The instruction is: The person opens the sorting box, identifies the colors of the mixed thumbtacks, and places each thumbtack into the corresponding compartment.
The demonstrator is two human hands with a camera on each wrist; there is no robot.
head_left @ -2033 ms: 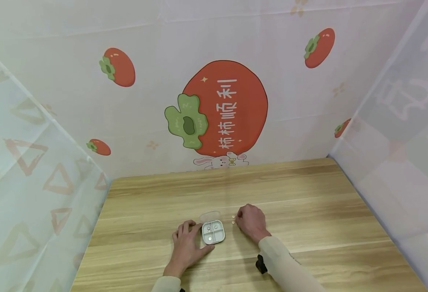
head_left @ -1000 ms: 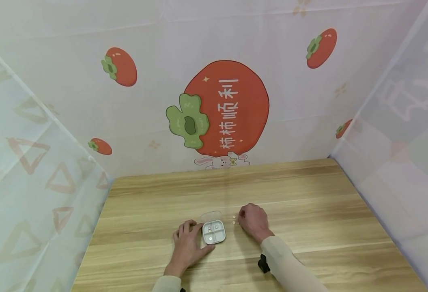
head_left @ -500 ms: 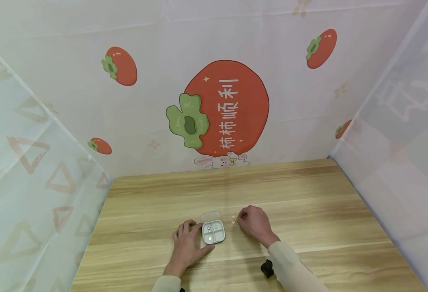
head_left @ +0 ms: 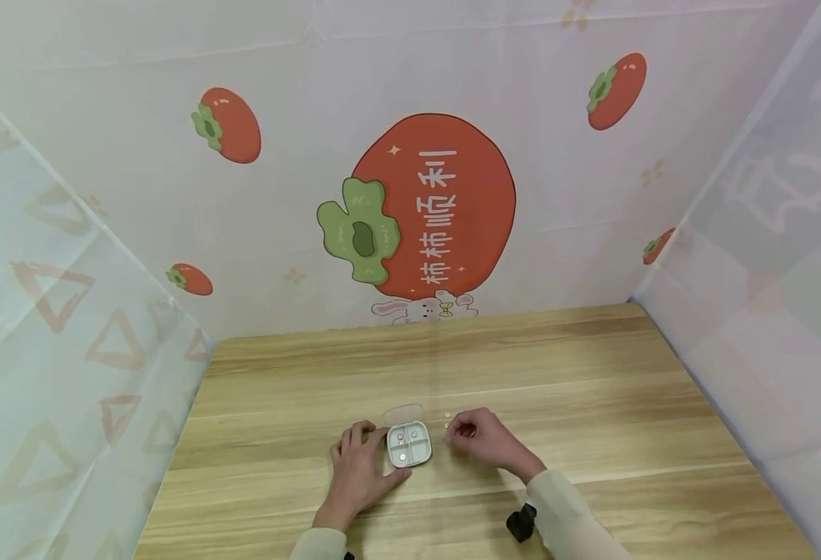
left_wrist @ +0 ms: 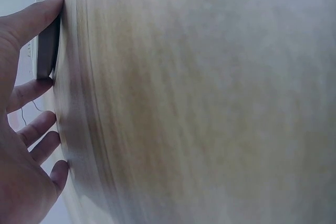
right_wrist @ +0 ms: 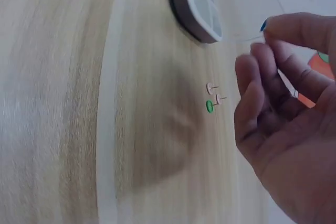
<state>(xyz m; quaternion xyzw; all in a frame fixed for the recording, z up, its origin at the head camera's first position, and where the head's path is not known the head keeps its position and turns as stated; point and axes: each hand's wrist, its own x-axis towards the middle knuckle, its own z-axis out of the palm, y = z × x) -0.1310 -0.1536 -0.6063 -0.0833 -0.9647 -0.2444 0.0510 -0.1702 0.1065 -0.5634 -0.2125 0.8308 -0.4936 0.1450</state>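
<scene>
A small white box with four compartments sits on the table, its clear lid swung back. Several tiny pieces lie in its compartments. My left hand holds the box by its sides; in the left wrist view, thumb and index finger touch its dark outer wall. Just right of the box, my right hand is raised over the table. Its thumb and index finger pinch a blue thumbtack, mostly hidden by the fingertips. Below it lie a green thumbtack and two pale pink thumbtacks.
The wood-grain table is enclosed by printed white cloth on the back and both sides. A black wrist camera hangs under the right sleeve.
My right hand has come away from the loose thumbtacks, moving toward the front and slightly left, closer to the box. My left hand and the box have stayed put.
</scene>
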